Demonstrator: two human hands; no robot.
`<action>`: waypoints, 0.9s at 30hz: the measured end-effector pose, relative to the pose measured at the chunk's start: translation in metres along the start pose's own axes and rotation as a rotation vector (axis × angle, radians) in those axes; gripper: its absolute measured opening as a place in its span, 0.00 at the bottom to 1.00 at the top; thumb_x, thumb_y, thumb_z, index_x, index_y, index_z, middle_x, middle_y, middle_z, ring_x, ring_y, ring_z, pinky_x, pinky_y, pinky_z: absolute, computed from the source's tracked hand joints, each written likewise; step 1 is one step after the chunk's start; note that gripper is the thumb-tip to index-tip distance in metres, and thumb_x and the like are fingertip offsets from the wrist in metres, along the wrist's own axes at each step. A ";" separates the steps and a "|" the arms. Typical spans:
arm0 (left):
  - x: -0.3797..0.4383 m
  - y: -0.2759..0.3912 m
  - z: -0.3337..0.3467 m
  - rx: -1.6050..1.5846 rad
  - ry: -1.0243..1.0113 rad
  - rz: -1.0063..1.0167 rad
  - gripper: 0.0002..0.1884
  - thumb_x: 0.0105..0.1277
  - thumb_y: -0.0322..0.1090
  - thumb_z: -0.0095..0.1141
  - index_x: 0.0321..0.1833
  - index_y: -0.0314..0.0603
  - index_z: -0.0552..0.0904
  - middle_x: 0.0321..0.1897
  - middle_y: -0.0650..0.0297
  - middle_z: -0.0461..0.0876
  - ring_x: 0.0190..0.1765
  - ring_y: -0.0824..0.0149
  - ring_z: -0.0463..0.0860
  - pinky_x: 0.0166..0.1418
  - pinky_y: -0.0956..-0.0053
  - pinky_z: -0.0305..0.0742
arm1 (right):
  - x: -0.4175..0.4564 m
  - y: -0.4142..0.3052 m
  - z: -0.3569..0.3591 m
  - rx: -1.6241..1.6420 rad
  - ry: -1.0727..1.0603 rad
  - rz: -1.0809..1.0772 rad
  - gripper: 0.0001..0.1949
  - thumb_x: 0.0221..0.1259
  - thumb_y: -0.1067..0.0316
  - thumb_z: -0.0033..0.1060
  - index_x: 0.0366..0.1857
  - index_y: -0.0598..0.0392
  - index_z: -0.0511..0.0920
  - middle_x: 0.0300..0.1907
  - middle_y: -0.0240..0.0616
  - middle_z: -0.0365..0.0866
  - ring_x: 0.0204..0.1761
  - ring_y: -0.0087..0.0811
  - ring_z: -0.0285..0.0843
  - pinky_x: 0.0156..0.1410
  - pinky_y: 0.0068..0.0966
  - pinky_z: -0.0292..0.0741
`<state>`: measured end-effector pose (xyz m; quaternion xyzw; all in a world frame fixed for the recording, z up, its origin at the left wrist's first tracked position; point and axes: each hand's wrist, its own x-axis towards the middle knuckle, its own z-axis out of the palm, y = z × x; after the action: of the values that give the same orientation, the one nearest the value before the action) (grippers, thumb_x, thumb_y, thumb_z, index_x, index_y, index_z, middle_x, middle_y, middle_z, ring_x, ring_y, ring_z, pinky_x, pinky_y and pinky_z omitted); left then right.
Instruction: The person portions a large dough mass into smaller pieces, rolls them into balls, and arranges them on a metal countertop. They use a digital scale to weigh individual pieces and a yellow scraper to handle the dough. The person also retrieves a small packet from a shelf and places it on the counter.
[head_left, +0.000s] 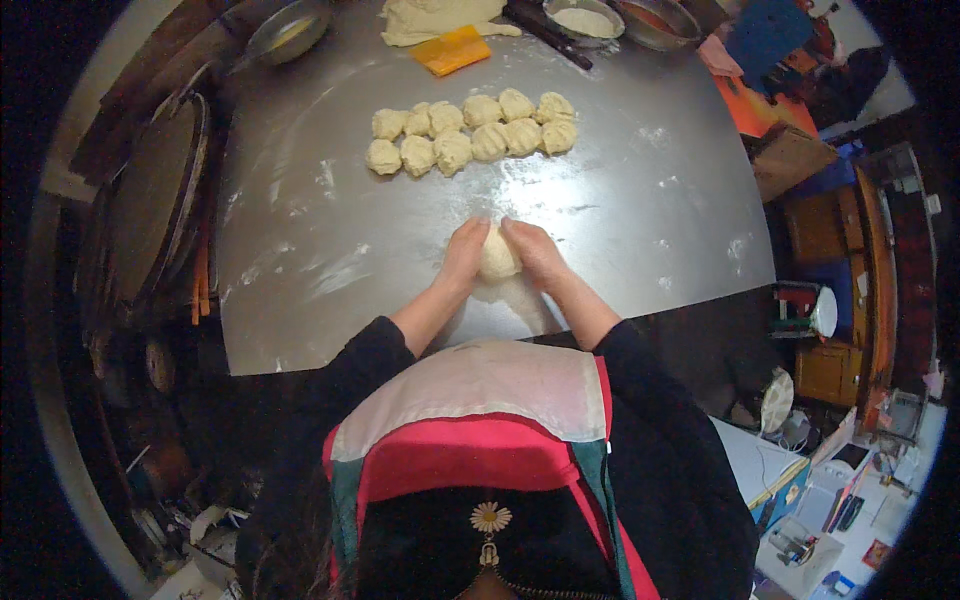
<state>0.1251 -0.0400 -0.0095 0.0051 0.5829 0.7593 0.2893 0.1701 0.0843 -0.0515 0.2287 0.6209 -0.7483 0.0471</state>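
Between my two palms sits a smooth, pale ball of dough (499, 255), resting on the metal worktop (300, 225) close to its near edge. My left hand (466, 253) cups the ball from the left. From the right, my right hand (531, 250) presses along its other side, thumbs nearly meeting at the far end. Some fingers are hidden behind the dough. Farther up the worktop, several rough dough pieces (489, 141) lie close together in two rows, apart from my hands.
At the far edge lie a dough sheet (439, 16), an orange-yellow scraper (450, 51) and a dark stick (551, 37). Nearby stand a bowl of flour (585, 19) and a metal pan (660, 22). Another metal bowl (289, 31) is at far left. Large round pans (157, 202) lean beyond the left edge.
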 end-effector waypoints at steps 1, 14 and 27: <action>0.002 -0.003 0.003 0.115 -0.042 0.081 0.14 0.65 0.41 0.44 0.34 0.36 0.73 0.27 0.61 0.72 0.33 0.73 0.69 0.40 0.77 0.66 | -0.025 -0.033 -0.003 0.055 -0.052 0.036 0.14 0.55 0.58 0.54 0.34 0.60 0.78 0.31 0.36 0.79 0.35 0.26 0.73 0.43 0.24 0.69; 0.028 0.023 -0.047 0.847 -0.280 0.521 0.10 0.61 0.36 0.47 0.35 0.38 0.79 0.33 0.59 0.78 0.41 0.60 0.76 0.47 0.70 0.68 | -0.026 -0.082 -0.060 -0.561 0.158 -0.308 0.14 0.60 0.61 0.45 0.30 0.62 0.78 0.30 0.40 0.80 0.33 0.31 0.77 0.36 0.23 0.72; 0.034 0.076 -0.077 0.729 -0.147 0.448 0.10 0.62 0.35 0.47 0.37 0.36 0.79 0.32 0.59 0.77 0.36 0.66 0.76 0.40 0.74 0.69 | 0.031 -0.039 -0.049 -0.164 -0.140 0.228 0.17 0.58 0.58 0.43 0.18 0.56 0.76 0.17 0.37 0.76 0.15 0.27 0.71 0.20 0.24 0.69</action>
<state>0.0371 -0.1048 0.0224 0.2876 0.7751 0.5456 0.1374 0.1422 0.1465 -0.0346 0.2402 0.6453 -0.6990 0.1932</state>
